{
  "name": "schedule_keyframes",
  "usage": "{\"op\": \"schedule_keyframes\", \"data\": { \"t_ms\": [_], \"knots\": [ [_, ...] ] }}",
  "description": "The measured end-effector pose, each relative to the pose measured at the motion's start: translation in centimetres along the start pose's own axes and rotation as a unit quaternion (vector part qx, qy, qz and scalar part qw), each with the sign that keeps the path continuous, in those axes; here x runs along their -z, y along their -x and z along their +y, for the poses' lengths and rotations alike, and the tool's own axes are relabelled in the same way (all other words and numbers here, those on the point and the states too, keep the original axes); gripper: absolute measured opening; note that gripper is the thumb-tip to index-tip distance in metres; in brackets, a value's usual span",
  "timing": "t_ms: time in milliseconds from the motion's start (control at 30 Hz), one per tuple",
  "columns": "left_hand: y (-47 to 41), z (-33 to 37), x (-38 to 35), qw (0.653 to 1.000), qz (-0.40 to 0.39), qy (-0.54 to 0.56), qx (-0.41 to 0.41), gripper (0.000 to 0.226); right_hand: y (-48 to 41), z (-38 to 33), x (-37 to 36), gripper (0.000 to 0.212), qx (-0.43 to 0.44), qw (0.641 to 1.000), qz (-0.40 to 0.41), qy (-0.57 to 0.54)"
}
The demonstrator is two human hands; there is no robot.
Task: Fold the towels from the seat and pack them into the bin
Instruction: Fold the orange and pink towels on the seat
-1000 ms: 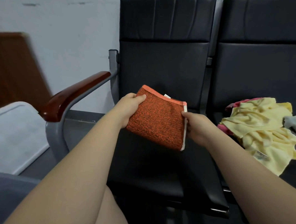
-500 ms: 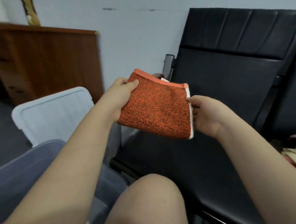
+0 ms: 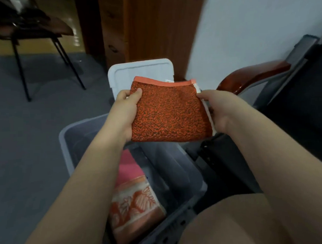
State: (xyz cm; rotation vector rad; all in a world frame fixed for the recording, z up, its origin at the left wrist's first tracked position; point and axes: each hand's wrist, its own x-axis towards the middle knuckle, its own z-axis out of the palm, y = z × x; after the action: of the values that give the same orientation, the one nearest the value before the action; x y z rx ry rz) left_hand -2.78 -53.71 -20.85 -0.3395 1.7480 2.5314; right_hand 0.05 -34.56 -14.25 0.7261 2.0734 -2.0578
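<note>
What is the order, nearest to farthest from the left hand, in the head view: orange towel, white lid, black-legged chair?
1. orange towel: gripped by the left hand at its left edge.
2. white lid: just beyond the towel, straight ahead.
3. black-legged chair: far left, across the floor.

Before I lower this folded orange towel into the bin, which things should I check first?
1. Fold: ok, the orange towel is a flat rectangle.
2. Grip: ok, left hand and right hand each hold one side.
3. Position: ok, it is above the open bin.
4. Room: ok, bare space beside the pink towel and patterned towel.
5. Lid: ok, it stands behind the bin.
6. Back layers of the fold: cannot tell, hidden.
</note>
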Motion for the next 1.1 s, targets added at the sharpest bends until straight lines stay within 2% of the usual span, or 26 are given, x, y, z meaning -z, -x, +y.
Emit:
{"op": "schedule_keyframes", "data": {
  "t_ms": [133, 233, 467, 567, 667, 800, 867, 1000, 1033, 1100],
  "knots": [
    [-1.2, -1.7, 4.7, 0.996, 0.087, -0.02, -0.022, 0.014, -2.8, 2.1, -5.7, 0.021, -0.036, 0.998, -0.042, 0.027],
    [-2.0, -3.9, 7.7, 0.99, 0.14, -0.028, -0.007, 0.016, -4.4, 4.9, -8.9, 0.02, -0.067, 0.994, -0.068, 0.057],
    [-3.0, -9.8, 11.2, 0.983, 0.159, -0.052, 0.079, 0.015, -7.3, 11.3, -9.2, 0.018, -0.097, 0.974, -0.099, 0.18],
    [-3.3, -12.1, 11.3, 0.977, 0.185, -0.08, 0.077, 0.013, -8.2, 13.0, -9.0, 0.016, -0.111, 0.967, -0.114, 0.197],
    [-3.1, -13.6, 12.0, 0.965, 0.219, -0.12, 0.083, 0.016, -8.9, 14.2, -9.4, 0.012, -0.092, 0.956, -0.129, 0.246],
    [-2.9, -13.7, 13.1, 0.95, 0.261, -0.155, 0.075, 0.021, -10.0, 15.0, -11.1, 0.013, -0.026, 0.964, -0.095, 0.247],
    [-3.0, -13.4, 13.7, 0.938, 0.273, -0.184, 0.106, 0.036, -10.2, 15.1, -11.8, 0.017, -0.006, 0.965, -0.092, 0.245],
    [-3.2, -14.0, 14.4, 0.919, 0.225, -0.223, 0.235, 0.097, -10.2, 15.6, -11.7, 0.034, -0.017, 0.926, -0.129, 0.353],
    [-3.4, -14.4, 14.6, 0.917, 0.212, -0.236, 0.241, 0.104, -10.2, 15.9, -11.7, 0.035, -0.036, 0.908, -0.143, 0.393],
    [-3.7, -15.0, 14.6, 0.915, 0.197, -0.256, 0.241, 0.102, -10.2, 16.2, -11.7, 0.032, -0.075, 0.872, -0.171, 0.454]
  ]
}}
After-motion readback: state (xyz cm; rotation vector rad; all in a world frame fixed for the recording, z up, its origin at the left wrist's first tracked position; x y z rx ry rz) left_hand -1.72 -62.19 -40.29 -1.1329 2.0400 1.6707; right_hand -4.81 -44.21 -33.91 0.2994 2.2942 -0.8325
